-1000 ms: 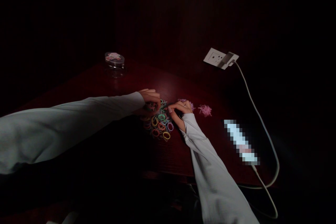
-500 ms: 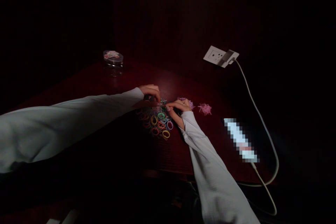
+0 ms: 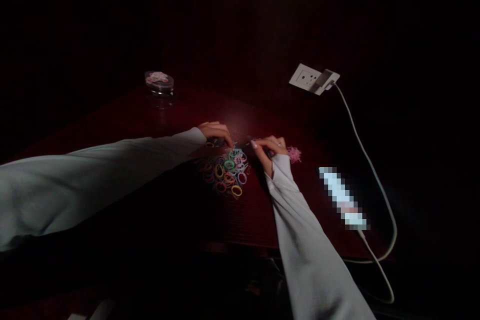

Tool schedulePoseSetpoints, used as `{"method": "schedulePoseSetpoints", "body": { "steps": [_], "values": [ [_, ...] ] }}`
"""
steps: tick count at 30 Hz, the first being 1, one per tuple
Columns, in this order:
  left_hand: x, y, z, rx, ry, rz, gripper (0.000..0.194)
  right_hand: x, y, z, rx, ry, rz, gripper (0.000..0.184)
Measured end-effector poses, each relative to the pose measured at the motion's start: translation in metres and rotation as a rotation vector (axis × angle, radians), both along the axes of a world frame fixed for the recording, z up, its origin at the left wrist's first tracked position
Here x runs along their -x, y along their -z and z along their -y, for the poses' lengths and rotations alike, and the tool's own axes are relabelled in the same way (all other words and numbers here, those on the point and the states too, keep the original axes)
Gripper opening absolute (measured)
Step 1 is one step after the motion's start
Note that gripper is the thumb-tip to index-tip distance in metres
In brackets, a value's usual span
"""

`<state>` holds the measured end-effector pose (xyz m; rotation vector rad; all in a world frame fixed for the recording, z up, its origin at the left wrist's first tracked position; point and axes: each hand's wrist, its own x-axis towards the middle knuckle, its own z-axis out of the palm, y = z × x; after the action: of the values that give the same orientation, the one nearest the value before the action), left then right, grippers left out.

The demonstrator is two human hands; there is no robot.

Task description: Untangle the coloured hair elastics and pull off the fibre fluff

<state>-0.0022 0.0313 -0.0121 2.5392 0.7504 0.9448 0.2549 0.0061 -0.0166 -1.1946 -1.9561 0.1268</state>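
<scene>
A heap of small coloured hair ties [image 3: 228,178] lies on the dark red table in front of me. At the heap's far left edge is my left hand [image 3: 216,132], palm down, its fingers bent and their tips low over the ties; what they hold is hidden. My right hand [image 3: 270,148] is just right of the heap, apart from it, with thumb and forefinger pinched together. Anything in that pinch is too small and dim to name. Beside and partly behind my right hand lies a small pink stringy bunch [image 3: 295,154].
A round clear container [image 3: 159,82] with a pink-patterned lid stands at the back left. On the right lies a phone [image 3: 343,199] with its screen lit and blurred. Its white cable [image 3: 369,152] runs to a charger in the wall socket [image 3: 307,79].
My right hand has moved right, away from the heap and my left hand, uncovering more ties and covering part of the pink bunches. My left hand stays nearly in place.
</scene>
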Motion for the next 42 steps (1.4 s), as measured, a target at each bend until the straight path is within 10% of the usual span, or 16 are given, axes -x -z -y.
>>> {"method": "schedulePoseSetpoints", "body": {
  "steps": [6, 18, 24, 34, 42],
  "values": [
    [0.001, 0.004, 0.0, -0.013, -0.023, -0.095, 0.039, -0.034, -0.006, -0.005, -0.109, 0.511, 0.043, 0.034],
    [-0.001, 0.006, 0.005, -0.001, 0.015, -0.097, 0.027, -0.043, 0.011, -0.017, 0.014, 0.61, 0.174, 0.039],
    [0.001, 0.007, 0.001, -0.008, 0.003, -0.094, 0.033, -0.031, 0.007, -0.007, -0.11, 0.476, 0.088, 0.034],
    [0.004, 0.007, -0.002, 0.008, -0.012, -0.11, 0.041, 0.018, -0.004, 0.025, -0.049, -0.131, 0.241, 0.017],
    [0.005, 0.007, -0.001, 0.022, -0.019, -0.135, 0.033, 0.023, -0.007, 0.029, 0.021, -0.173, 0.291, 0.018]
  ]
}}
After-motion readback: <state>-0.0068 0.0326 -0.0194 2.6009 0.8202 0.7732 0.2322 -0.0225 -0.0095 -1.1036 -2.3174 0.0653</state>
